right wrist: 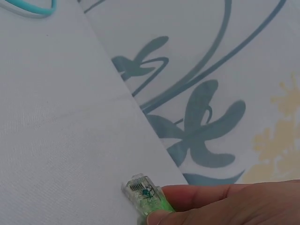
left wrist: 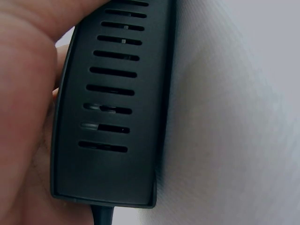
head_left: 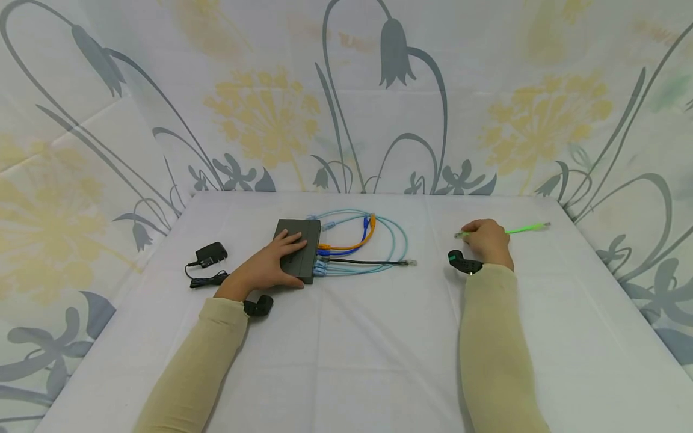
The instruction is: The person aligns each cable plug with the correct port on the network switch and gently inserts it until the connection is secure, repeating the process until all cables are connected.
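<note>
My left hand (head_left: 273, 261) lies spread over the dark network switch (head_left: 299, 237), fingers across its top and thumb along the near edge. The left wrist view shows the switch's slotted side (left wrist: 108, 103) close up, with a black cord (left wrist: 102, 215) at its lower end and my palm beside it. Several network cables come from the switch's right side: light blue (head_left: 403, 237), orange (head_left: 346, 248), blue (head_left: 346, 253) and black (head_left: 363, 261). Off to the right, my right hand (head_left: 489, 239) pinches a bright green network cable (head_left: 525, 228) near a clear plug (right wrist: 145, 193).
Left of the switch lies a black power adapter (head_left: 211, 254) with a bundled cord (head_left: 210, 281). A white cloth (head_left: 368, 337) covers the table. Behind it hangs a flower-patterned curtain (head_left: 357, 120).
</note>
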A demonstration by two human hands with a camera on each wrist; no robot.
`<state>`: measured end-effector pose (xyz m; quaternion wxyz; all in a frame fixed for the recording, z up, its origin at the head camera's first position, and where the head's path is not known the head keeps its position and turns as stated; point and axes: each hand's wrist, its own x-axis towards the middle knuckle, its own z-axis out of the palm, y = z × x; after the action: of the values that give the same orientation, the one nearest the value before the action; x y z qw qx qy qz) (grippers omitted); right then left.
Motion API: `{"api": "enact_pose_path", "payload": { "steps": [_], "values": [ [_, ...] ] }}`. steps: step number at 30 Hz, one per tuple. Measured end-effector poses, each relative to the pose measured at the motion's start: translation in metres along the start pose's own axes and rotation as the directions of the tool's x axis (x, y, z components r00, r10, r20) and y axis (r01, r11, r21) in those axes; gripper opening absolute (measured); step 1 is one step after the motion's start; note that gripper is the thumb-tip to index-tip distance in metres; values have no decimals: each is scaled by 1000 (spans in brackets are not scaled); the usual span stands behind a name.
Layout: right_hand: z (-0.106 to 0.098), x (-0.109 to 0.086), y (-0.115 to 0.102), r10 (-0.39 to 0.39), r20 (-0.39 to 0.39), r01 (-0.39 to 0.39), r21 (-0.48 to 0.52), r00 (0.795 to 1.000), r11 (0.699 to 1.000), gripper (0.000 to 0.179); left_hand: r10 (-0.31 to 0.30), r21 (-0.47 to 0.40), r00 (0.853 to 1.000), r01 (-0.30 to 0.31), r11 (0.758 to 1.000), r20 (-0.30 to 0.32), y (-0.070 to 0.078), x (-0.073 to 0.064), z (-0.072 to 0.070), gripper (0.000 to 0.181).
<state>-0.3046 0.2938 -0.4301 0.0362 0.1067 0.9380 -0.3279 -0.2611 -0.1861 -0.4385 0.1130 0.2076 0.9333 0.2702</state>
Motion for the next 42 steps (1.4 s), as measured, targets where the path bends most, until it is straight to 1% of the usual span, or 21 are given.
{"api": "enact_pose_path", "payload": {
  "steps": [3, 9, 16, 21, 26, 35, 42],
  "values": [
    [1, 0, -2, -15, 1, 15, -1, 1000, 1000, 30, 3, -2, 1000, -3, 1000, 0, 0, 0, 0, 103],
    [2, 2, -2, -72, 8, 72, -4, 997, 997, 31, 9, -1, 1000, -9, 1000, 0, 0, 1, -1, 102],
    [5, 4, -5, -92, 18, 92, 38, 996, 995, 29, 9, 0, 1000, -9, 1000, 0, 2, 0, -2, 102],
    [6, 6, -8, -123, 8, 122, 49, 992, 991, 26, 3, -1, 1000, -3, 1000, 0, 1, 0, -1, 102],
    [7, 5, -11, -148, 1, 148, 42, 989, 988, 23, -1, -6, 1000, 1, 1000, 0, 1, -2, 0, 103],
    [10, 6, -13, -185, -1, 185, 31, 983, 982, 23, 9, -6, 1000, -9, 1000, -3, 1, -2, -1, 102],
    [13, 8, -16, -225, 21, 225, 29, 974, 974, 24, 9, -5, 1000, -9, 1000, -4, 1, -1, -1, 101]
  ]
}}
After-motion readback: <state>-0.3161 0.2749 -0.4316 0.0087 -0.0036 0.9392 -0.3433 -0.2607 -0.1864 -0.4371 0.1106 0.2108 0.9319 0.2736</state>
